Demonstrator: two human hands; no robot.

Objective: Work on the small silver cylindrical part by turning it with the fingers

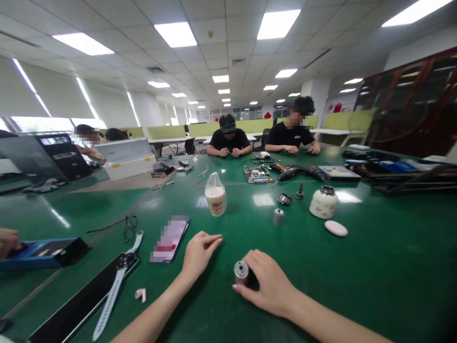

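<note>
My right hand (267, 281) curls around a small silver cylindrical motor (241, 272), with thumb and fingers at its sides. The motor stands upright on the green table, its round top facing up. To its left, my left hand (197, 255) hovers over the table with thumb and index fingertips pinched together. Whatever may be between those tips is too small to make out. A second silver cylinder (278, 217) stands farther forward. Near it are a dark gear-like part (299, 192) and a small black-and-silver housing (284, 199).
A phone (170, 239), an earbud (140, 295) and a watch (125, 261) lie on the left. Ahead stand a bagged cup (215, 200) and a white jar (323, 204), its pink lid (336, 228) beside it. A circuit board (257, 174) lies farther off; several people sit around.
</note>
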